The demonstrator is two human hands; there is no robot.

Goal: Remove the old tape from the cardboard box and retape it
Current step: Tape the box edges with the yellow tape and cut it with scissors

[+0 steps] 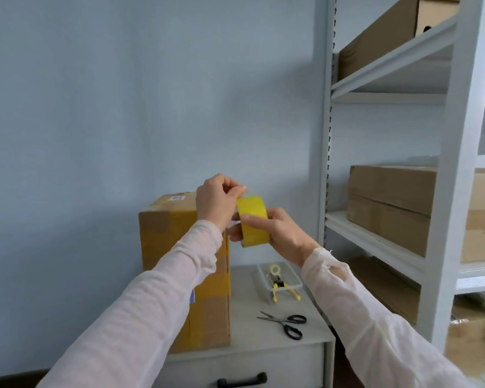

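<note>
A tall cardboard box (165,242) banded with yellowish tape stands on a white cabinet (263,343), a label on its top. In front of the box's upper right corner, my right hand (280,233) grips a yellow tape roll (254,219) held upright in the air. My left hand (216,200) is just above and left of the roll, and its fingers pinch the loose end of the tape at the roll's top. My left forearm hides part of the box's right front edge.
Black-handled scissors (287,323) lie on the cabinet top to the right of the box. Behind them a clear tray (276,278) holds a small tape ring and yellow-handled tools. A white shelf rack (445,163) with cardboard boxes stands close on the right.
</note>
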